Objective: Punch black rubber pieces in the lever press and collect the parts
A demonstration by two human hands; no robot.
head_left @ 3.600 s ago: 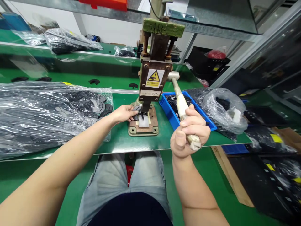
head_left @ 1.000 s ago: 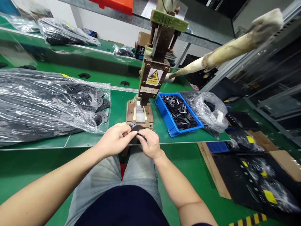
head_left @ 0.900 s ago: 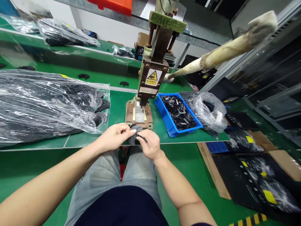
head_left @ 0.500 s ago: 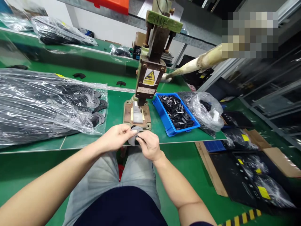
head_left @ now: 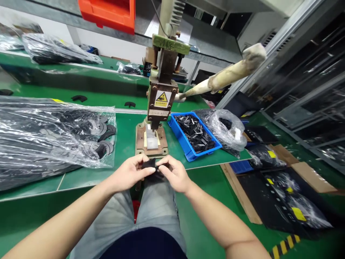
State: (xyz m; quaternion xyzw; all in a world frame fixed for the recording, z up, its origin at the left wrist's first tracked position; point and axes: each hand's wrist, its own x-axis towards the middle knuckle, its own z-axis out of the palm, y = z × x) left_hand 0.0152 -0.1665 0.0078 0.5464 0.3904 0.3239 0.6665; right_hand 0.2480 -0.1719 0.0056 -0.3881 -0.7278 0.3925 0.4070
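Note:
Just in front of the press, at the table's near edge, both my hands meet over a curved black part [head_left: 150, 164]. My left hand [head_left: 132, 172] pinches it, thumb on top and fingers behind. My right hand [head_left: 175, 173] closes its thumb and fingers at the part's right end; whether a small strip is also between them is hidden. Beyond the hands stands the hand press [head_left: 162, 99], its ram above a metal fixture [head_left: 152, 143] on the base plate. Right of it, a blue bin [head_left: 191, 155] holds many small black strips.
A large clear bag [head_left: 54, 144] of curved parts covers the table's left. Loose curved parts [head_left: 79, 98] lie behind it. The press lever [head_left: 223, 78] juts out to the upper right. Another plastic bag [head_left: 229, 129] sits right of the bin. Cartons [head_left: 314, 176] stand at the lower right.
The curved part has turned in my hands: its grey face showed before, now its black face does. My right hand has opened out from a tighter curl. The camera view has shifted.

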